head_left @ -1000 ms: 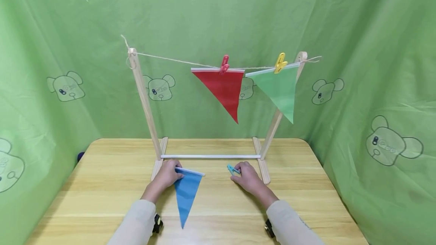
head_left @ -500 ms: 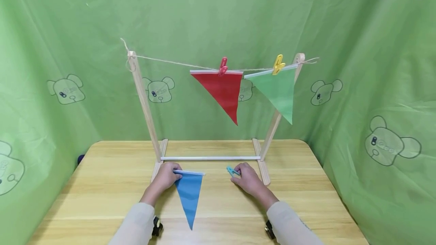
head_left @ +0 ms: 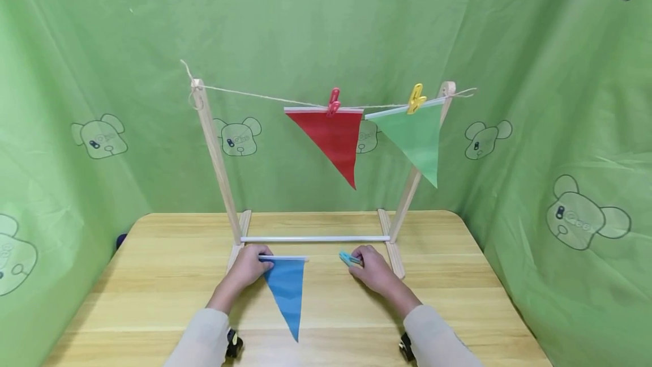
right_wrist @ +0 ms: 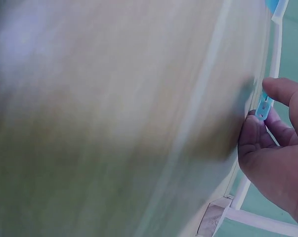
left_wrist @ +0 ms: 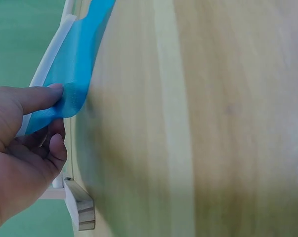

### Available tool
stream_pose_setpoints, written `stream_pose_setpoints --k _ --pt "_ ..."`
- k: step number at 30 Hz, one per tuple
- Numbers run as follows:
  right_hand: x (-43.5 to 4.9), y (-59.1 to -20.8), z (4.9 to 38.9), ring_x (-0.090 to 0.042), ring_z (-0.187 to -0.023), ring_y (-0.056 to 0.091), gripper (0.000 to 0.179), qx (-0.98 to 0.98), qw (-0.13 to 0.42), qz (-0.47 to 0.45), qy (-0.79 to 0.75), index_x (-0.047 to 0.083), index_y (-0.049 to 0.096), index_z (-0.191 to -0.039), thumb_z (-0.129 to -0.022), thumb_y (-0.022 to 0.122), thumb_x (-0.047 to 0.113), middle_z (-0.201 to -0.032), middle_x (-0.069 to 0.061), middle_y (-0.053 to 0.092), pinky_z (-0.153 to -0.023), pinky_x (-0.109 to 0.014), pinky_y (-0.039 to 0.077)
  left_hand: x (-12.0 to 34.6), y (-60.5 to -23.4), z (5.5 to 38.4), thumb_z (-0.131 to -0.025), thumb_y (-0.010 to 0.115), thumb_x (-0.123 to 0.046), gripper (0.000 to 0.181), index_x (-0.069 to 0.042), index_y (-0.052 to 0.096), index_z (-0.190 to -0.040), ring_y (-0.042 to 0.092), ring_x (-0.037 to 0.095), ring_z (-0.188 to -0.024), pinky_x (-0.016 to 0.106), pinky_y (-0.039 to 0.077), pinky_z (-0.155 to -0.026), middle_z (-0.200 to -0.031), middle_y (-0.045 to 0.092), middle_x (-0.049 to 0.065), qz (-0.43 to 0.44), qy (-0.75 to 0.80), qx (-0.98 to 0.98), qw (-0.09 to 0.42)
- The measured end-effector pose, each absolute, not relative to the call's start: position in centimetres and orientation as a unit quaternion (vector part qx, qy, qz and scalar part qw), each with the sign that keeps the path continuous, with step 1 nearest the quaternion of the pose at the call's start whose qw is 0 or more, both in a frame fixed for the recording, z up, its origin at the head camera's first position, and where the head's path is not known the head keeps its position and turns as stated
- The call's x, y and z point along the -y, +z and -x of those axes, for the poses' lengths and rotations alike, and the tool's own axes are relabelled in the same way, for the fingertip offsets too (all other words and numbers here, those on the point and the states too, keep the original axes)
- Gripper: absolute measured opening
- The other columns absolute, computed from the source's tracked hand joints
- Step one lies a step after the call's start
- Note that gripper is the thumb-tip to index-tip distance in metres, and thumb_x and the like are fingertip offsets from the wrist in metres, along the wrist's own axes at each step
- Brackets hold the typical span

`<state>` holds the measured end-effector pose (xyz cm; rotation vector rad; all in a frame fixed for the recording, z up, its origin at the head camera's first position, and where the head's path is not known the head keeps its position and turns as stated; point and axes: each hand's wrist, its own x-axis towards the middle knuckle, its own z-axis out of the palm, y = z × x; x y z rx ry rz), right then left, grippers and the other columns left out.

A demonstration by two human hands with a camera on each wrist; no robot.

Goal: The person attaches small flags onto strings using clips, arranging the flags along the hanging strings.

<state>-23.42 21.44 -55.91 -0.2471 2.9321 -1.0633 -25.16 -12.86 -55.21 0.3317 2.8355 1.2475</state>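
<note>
My left hand [head_left: 247,265] pinches a blue triangular pennant [head_left: 288,293] by the left end of its white-banded top edge. The pennant's tip points down toward me. In the left wrist view the thumb lies over the blue cloth [left_wrist: 82,64] and the fingers curl behind it. To the right, my right hand [head_left: 374,269] holds a small turquoise clothespin [head_left: 350,259] between thumb and fingers, its nose pointing left. The right wrist view shows the end of the clothespin [right_wrist: 263,108] between the fingertips. A gap of table separates the two hands.
Behind the hands stands a wooden frame [head_left: 216,157] with a white crossbar [head_left: 316,239]. Its string [head_left: 260,95] carries a red pennant [head_left: 336,140] under a red clothespin [head_left: 333,101] and a green pennant [head_left: 417,135] under a yellow clothespin [head_left: 416,98]. Green curtains [head_left: 326,27] surround the table [head_left: 153,276].
The blue pennant's tip has swung to the right and its top edge has levelled. The turquoise clothespin has turned slightly in my right hand. Both hands keep nearly the same place.
</note>
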Motion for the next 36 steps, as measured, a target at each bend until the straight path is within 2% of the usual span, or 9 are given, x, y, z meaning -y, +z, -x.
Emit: stream_pose_setpoints --k 12,20,24,29,36 --pt "-21.8 -55.7 23.3 -0.014 -0.081 0.049 0.022 -0.936 0.002 0.077 -0.345 0.005 0.065 -0.105 -0.087 0.078 0.008 -0.090 -0.004 0.056 -0.070 -0.025 0.043 12.8 -54.4 24.8 -0.082 0.081 0.003 0.012 -0.007 0.074 -0.083 0.061 0.012 -0.075 0.030 0.054 -0.071 -0.080 0.072 0.001 -0.112 0.427 -0.897 0.004" --pt "-21.7 -55.3 23.1 -0.014 -0.081 0.051 0.022 -0.930 -0.002 0.057 -0.364 0.007 0.066 -0.106 -0.086 0.076 0.008 -0.093 -0.003 0.055 -0.069 -0.024 0.046 13.2 -54.4 24.8 -0.082 0.081 0.003 0.013 -0.009 0.076 -0.082 0.059 0.009 -0.073 0.023 0.051 -0.068 -0.081 0.074 0.001 -0.122 0.451 -0.884 -0.012" --pt "-21.4 -54.9 23.0 -0.015 -0.082 0.051 0.017 -0.925 0.007 0.045 -0.378 0.010 0.066 -0.106 -0.093 0.075 0.017 -0.095 -0.003 0.055 -0.068 -0.025 0.047 13.3 -54.3 24.6 -0.083 0.081 0.003 0.011 -0.007 0.076 -0.084 0.059 0.010 -0.072 0.022 0.051 -0.066 -0.082 0.074 0.003 -0.117 0.467 -0.876 -0.017" --pt "-21.3 -54.3 22.8 -0.017 -0.084 0.054 0.022 -0.914 0.007 0.038 -0.403 0.010 0.067 -0.109 -0.096 0.075 0.025 -0.099 -0.005 0.056 -0.068 -0.024 0.050 13.4 -54.1 24.4 -0.084 0.081 0.001 0.010 -0.008 0.077 -0.086 0.059 0.009 -0.072 0.023 0.051 -0.065 -0.083 0.074 0.003 -0.110 0.481 -0.870 -0.023" --pt "-21.6 -53.2 22.7 -0.017 -0.087 0.054 0.024 -0.911 -0.013 0.056 -0.409 0.006 0.068 -0.117 -0.095 0.073 0.016 -0.101 -0.007 0.056 -0.072 -0.024 0.050 13.5 -53.4 24.5 -0.087 0.081 -0.004 0.004 -0.005 0.077 -0.089 0.055 0.011 -0.072 0.023 0.048 -0.063 -0.084 0.072 0.003 -0.109 0.508 -0.854 -0.025"
